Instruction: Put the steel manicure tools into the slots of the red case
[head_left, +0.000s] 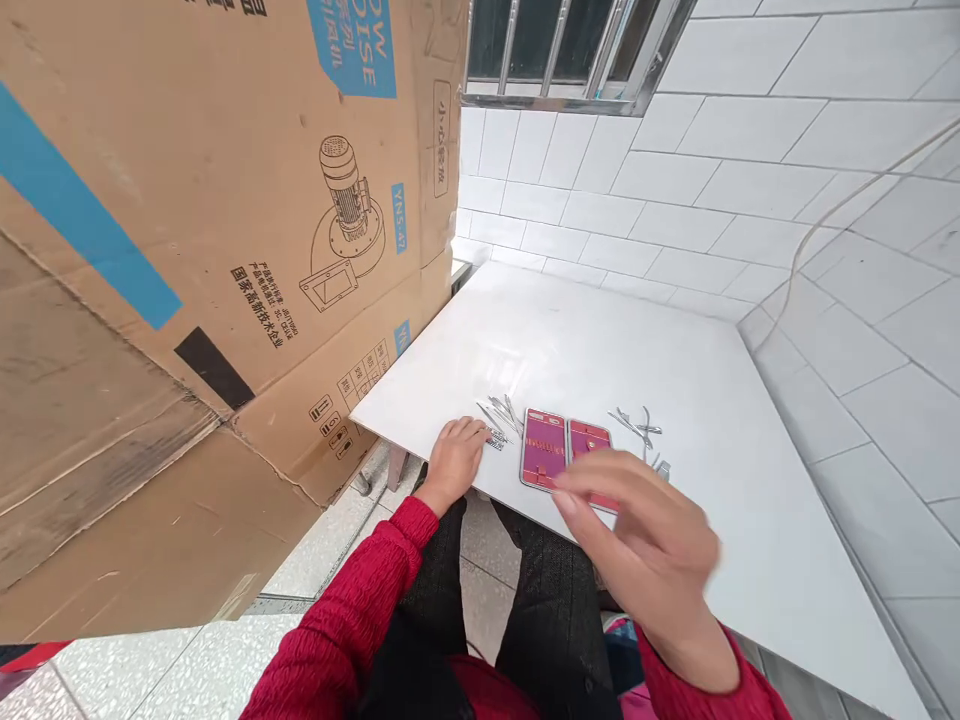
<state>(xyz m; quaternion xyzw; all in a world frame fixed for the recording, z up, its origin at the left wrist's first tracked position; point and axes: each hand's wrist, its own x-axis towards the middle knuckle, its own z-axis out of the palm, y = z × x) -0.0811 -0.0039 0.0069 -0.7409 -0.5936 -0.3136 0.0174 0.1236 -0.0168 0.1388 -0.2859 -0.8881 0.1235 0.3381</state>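
My left hand [455, 458] rests on the near edge of the white table, fingers lying flat. Its fingertips are beside a small cluster of silvery metal pieces [498, 438], with slim metal tools [501, 411] just beyond. To the right lies an opened case [544, 450], red and purple inside with a silvery rim; its right half is partly covered by my right hand. Raised above the table's front, my right hand [645, 545] has thumb and forefinger pinched together. Anything between those fingertips is too small to make out. More metal tools [636, 428] lie behind this hand.
A large cardboard box [300, 230] stands along the table's left side. White tiled walls [720, 200] enclose the back and right, with a barred window [555, 50] at the back. The white table [600, 330] stretches away from me. A cable [810, 235] runs down the right wall.
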